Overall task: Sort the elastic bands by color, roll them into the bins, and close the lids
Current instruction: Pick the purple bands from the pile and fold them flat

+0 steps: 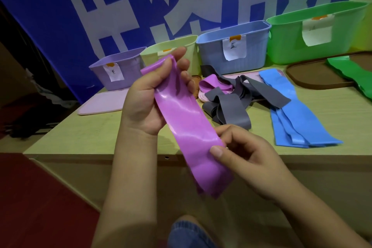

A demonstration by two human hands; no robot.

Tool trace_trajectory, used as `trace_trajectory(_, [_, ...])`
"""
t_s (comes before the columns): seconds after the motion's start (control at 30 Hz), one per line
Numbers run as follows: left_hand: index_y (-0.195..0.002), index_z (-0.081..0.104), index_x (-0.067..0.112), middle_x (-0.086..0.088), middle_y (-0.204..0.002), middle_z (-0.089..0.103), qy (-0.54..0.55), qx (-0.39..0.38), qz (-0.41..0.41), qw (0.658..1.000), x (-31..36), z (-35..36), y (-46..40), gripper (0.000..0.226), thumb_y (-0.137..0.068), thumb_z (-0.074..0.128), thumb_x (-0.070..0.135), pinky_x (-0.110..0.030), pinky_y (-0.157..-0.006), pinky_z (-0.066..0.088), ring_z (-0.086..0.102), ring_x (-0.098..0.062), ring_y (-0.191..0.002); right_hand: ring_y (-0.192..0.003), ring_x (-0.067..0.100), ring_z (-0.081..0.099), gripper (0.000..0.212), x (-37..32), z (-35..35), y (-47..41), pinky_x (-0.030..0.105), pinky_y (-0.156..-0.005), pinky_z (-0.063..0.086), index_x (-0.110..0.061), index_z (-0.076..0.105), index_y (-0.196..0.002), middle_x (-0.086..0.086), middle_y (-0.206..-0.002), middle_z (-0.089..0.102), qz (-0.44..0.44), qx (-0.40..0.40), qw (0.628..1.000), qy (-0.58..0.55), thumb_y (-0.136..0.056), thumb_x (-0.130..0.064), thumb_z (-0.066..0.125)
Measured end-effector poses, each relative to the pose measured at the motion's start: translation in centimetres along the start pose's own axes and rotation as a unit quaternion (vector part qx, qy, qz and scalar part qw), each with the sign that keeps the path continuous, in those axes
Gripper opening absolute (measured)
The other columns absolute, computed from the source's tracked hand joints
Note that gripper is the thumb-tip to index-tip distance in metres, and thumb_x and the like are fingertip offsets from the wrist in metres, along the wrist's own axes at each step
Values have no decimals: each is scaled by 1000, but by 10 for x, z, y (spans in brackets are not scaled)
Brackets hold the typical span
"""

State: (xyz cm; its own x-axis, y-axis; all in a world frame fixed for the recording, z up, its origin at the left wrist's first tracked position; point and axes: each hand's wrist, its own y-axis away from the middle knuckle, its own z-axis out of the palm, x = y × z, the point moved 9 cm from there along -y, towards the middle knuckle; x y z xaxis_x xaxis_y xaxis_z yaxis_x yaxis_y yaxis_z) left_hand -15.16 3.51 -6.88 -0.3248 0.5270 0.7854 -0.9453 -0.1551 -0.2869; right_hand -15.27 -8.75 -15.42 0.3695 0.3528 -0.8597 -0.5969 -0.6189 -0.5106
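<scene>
Purple elastic band (187, 127), glossy and flattened, is held above the near edge of the desk (90, 135) by both hands. Its upper end is gripped by the left hand (153, 94), thumb on the front face and fingers curled behind it. Its lower part is pinched by the right hand (241, 157), thumb on the front and fingers behind; the bottom end hangs free below that grip, in front of the desk edge.

Further back on the desk a second purple band (213, 85) is seen lying crumpled beside a tangle of grey bands (231, 110). Blue bands (293, 115) are laid out flat to their right, and a green band (354, 74) is draped over a brown tray (314, 82) at far right.

Four open bins are lined up along the back: purple bin (118, 70), pale green bin (171, 50), blue bin (235, 50), bright green bin (314, 34). Paper labels are stuck to their fronts. A lilac lid (100, 104) is lying flat in front of the purple bin, and a pink lid (233, 76) is partly covered by the bands. A blue banner with white characters (80, 16) is hung behind.
</scene>
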Motion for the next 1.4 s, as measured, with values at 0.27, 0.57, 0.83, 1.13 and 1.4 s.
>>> trace_trajectory(0.27, [-98,71,5,-2,-76,65,-5,-72,8,997,7,11,-3,28,-87,46,13,-24,-61,55,62,-8,-62,-53,-4,46,22,16,3,3,9,-50,34,-22,49,-75,-19,-61,53,45,32,997,53,-84,-38,61])
trace_trajectory(0.57, [-108,57,7,-1,-76,67,-67,63,83,992,26,-23,-2,19,-96,43,10,-23,-59,54,61,-8,-61,-54,3,48,21,24,-3,4,21,-52,39,-23,49,-84,-10,-57,51,47,121,991,26,-82,-40,60])
trace_trajectory(0.83, [-110,56,6,-4,-80,68,-102,20,87,991,31,-17,-2,22,-99,37,7,-26,-63,55,62,-10,-64,-67,16,68,68,58,21,8,27,-57,54,-25,52,-103,4,-79,73,137,13,984,-116,-50,-52,84])
trace_trajectory(1.13, [-110,57,7,-3,-81,67,-83,38,41,995,17,-43,-2,21,-98,39,9,-22,-60,53,59,-6,-61,-76,12,67,28,106,37,29,24,-67,52,-16,66,-94,-1,-82,72,273,-140,948,-87,-71,-29,74])
trace_trajectory(1.4, [-111,59,7,-3,-84,66,-70,93,79,990,39,-73,0,19,-96,46,10,-22,-62,53,61,-8,-65,-78,9,66,27,120,39,48,21,-69,51,-13,65,-102,-2,-84,72,256,-157,948,-107,-76,-16,69])
